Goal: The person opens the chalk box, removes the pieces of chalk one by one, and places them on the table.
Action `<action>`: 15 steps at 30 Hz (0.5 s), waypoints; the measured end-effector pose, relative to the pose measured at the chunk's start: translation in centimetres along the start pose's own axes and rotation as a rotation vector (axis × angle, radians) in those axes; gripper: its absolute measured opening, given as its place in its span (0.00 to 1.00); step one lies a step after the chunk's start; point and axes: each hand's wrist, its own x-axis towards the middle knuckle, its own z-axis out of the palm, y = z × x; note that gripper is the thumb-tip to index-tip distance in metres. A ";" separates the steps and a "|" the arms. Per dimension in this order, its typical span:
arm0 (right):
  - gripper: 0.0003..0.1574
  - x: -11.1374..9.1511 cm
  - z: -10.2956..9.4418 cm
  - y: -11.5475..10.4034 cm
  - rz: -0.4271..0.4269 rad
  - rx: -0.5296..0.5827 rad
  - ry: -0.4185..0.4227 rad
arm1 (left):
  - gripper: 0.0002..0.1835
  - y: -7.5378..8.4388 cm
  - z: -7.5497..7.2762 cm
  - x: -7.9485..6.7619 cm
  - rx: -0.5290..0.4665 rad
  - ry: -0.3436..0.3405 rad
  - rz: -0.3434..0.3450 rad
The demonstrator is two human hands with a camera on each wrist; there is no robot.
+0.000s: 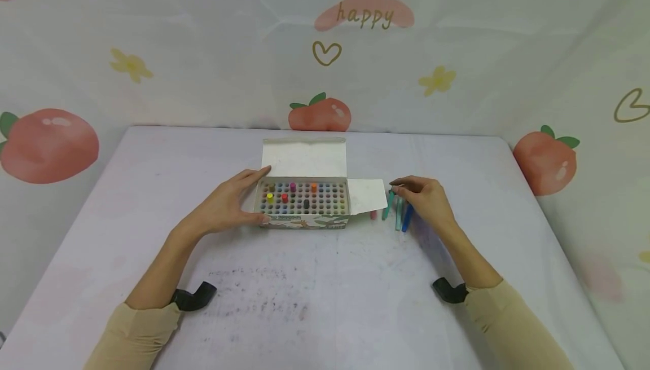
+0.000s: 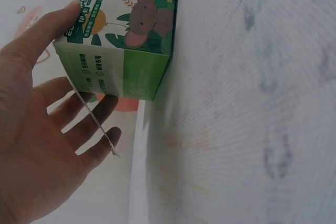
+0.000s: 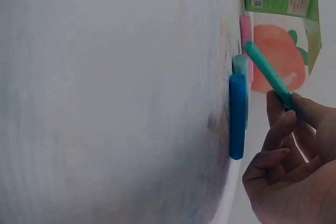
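A chalk box [image 1: 310, 222] stands on the table with its lid tipped back, showing a holder with rows of holes. Several colored chalks stand in it, among them a yellow one [image 1: 269, 198] and an orange one [image 1: 313, 188]. My left hand [image 1: 223, 201] grips the box's left end, thumb at the front corner and fingers toward the back. Right of the box, my right hand [image 1: 426, 201] pinches a green chalk [image 3: 268, 72] by one end between thumb and fingertips, the stick slanting. Beside it lie a blue chalk [image 3: 237, 116], a pale green chalk [image 3: 240, 62] and a pink chalk [image 3: 245, 24].
The box's side flap [image 1: 367, 195] sticks out to the right, over the pink chalk's far end. The white table [image 1: 325, 302] bears smudges in front of the box. A patterned cloth [image 1: 228, 48] hangs behind the table's back edge.
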 end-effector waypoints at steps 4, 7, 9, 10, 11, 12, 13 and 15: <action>0.19 0.1 -0.2 0.4 0.003 -0.045 -0.046 | 0.56 -0.1 0.1 -0.1 0.000 0.000 0.001; 0.20 0.2 -0.4 0.6 -0.013 -0.069 -0.077 | 0.56 -0.1 0.1 -0.1 -0.001 -0.001 0.006; 0.20 0.3 -0.6 0.8 -0.018 -0.087 -0.093 | 0.56 -0.1 0.1 -0.2 0.001 -0.002 0.008; 0.20 0.4 -0.6 0.8 -0.019 -0.098 -0.097 | 0.56 -0.1 0.1 -0.2 0.001 -0.002 0.008; 0.20 0.5 -0.7 0.9 -0.019 -0.109 -0.101 | 0.56 -0.1 0.1 -0.2 0.001 -0.003 0.009; 0.20 0.6 -0.7 1.0 -0.016 -0.120 -0.105 | 0.56 -0.1 0.1 -0.2 0.004 -0.004 0.009; 0.19 0.7 -0.8 1.0 -0.014 -0.134 -0.110 | 0.56 0.0 0.0 -0.2 0.007 -0.005 0.008; 0.19 0.9 -1.0 1.0 -0.016 -0.156 -0.120 | 0.56 0.1 0.0 -0.2 0.015 -0.004 0.008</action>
